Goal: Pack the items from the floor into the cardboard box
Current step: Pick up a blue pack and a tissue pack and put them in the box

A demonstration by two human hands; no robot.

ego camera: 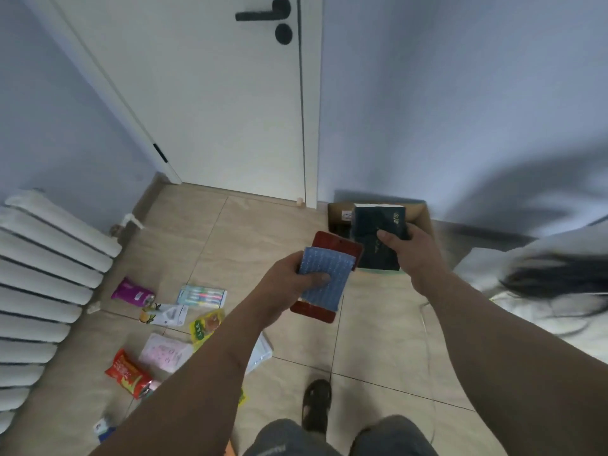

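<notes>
Head view shows the left hand point(289, 274) gripping a blue cloth on a red card point(324, 284) and the right hand point(411, 248) gripping a dark book point(375, 232) above the cardboard box point(424, 218) by the wall. Toothbrushes point(202, 296) and snack packets point(128, 373) lie on the floor point(378, 340) at left.

Tiled floor point(283, 225), scattered packets point(128, 373) (toothbrushes point(202, 296) too), cardboard box point(424, 218)

1. A white door point(214, 100) with a black lever handle point(263, 11) stands closed ahead.
2. A white radiator point(42, 284) lines the left wall.
3. The tiled floor point(378, 324) is beige.
4. White bedding point(543, 274) lies at the right.
</notes>
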